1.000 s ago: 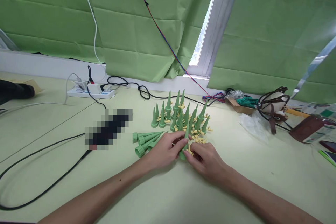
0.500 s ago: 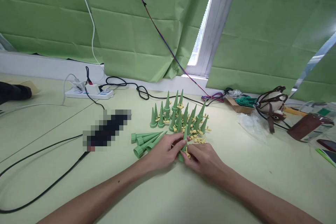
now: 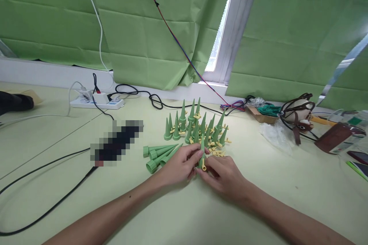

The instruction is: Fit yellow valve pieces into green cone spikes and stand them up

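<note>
Between my two hands stands a green plant-watering spike (image 3: pixel 202 149), tip up, with a yellow valve (image 3: pixel 204 166) on its side facing me. My left hand (image 3: pixel 182 164) is closed on the spike from the left, thumb against its side. From the right, my right hand (image 3: pixel 225 174) pinches its lower part by the valve; the fingers hide most of the base. Just behind my hands, several green spikes with yellow valves (image 3: pixel 176 128) stand upright in a cluster. Beside my left hand several plain green spikes (image 3: pixel 155 163) lie on their sides. Loose yellow valves (image 3: pixel 219 153) lie beyond my right hand.
A pixelated dark object (image 3: pixel 117 141) with a black cable lies to the left. Along the back are a power strip (image 3: pixel 97 102) and black cables. On the right sit a plastic bag (image 3: pixel 276 136), a cardboard box (image 3: pixel 262 116) and a brown bottle (image 3: pixel 335 138).
The spike in my hands has turned and risen slightly, so its yellow valve now points more toward me. My hands have shifted only a little.
</note>
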Demonstrator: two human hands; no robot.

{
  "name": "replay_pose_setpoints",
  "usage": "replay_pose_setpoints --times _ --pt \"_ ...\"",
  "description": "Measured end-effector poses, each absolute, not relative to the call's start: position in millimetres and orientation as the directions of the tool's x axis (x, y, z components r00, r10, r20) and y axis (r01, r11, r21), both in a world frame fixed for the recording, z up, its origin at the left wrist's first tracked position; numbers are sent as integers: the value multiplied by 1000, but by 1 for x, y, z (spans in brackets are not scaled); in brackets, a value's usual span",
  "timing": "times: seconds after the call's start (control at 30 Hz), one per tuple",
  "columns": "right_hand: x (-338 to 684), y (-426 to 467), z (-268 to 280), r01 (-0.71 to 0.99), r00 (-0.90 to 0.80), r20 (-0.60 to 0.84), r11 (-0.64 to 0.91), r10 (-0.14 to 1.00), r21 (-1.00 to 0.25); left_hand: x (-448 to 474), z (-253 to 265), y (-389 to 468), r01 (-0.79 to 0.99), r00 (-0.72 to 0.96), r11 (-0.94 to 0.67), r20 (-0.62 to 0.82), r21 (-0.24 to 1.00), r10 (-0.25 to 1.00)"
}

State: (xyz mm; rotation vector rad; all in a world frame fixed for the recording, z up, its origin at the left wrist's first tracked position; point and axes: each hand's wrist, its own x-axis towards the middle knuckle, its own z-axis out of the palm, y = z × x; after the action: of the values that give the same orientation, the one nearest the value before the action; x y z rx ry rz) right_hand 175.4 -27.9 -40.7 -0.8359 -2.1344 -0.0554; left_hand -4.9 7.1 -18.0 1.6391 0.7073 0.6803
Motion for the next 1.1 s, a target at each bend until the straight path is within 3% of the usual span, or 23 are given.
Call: replay_pose_setpoints --times 0.43,0.57,0.83,1.1 --pt "175 -28 -40 578 -438 665 756 605 -307 -4 -19 7 81 654 -140 53 987 755" --pt "177 -28 -39 568 -422 665 751 617 -337 -6 -13 8 127 634 -253 118 959 764" --pt "193 -16 -36 624 -210 706 648 677 -436 -14 -7 16 425 560 -566 286 707 778" --pt "194 -10 -36 709 -254 586 560 769 -428 -16 -12 18 588 525 -605 314 537 791"
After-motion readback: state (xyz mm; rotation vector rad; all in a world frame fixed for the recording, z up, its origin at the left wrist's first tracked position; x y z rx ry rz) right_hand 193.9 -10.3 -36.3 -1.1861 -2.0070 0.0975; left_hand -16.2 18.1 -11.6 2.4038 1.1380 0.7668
